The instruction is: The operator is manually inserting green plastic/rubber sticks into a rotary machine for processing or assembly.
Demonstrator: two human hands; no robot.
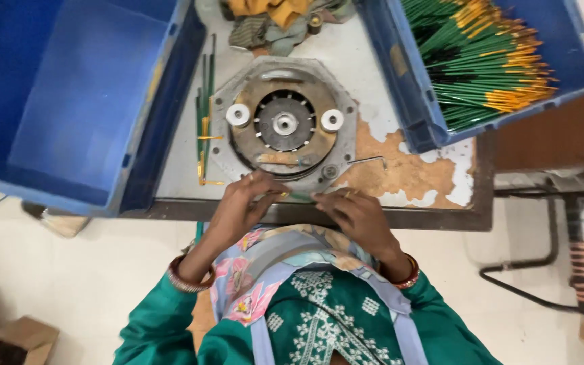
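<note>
A worn white worktable point(386, 81) carried a round grey metal machine disc point(284, 125). Left of the disc stood an empty blue plastic crate point(69, 94); right of it, another crate point(576, 47) of green-and-yellow sticks point(488, 61). Just below the disc, the left hand point(241, 206) and right hand point(356, 216) pinched one thin green stick point(299, 197) between closed fingertips.

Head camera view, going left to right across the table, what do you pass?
Empty blue crate → loose green sticks lying beside it → round metal machine plate with two white rollers → bent metal hex key → blue crate of green and yellow sticks.
</note>
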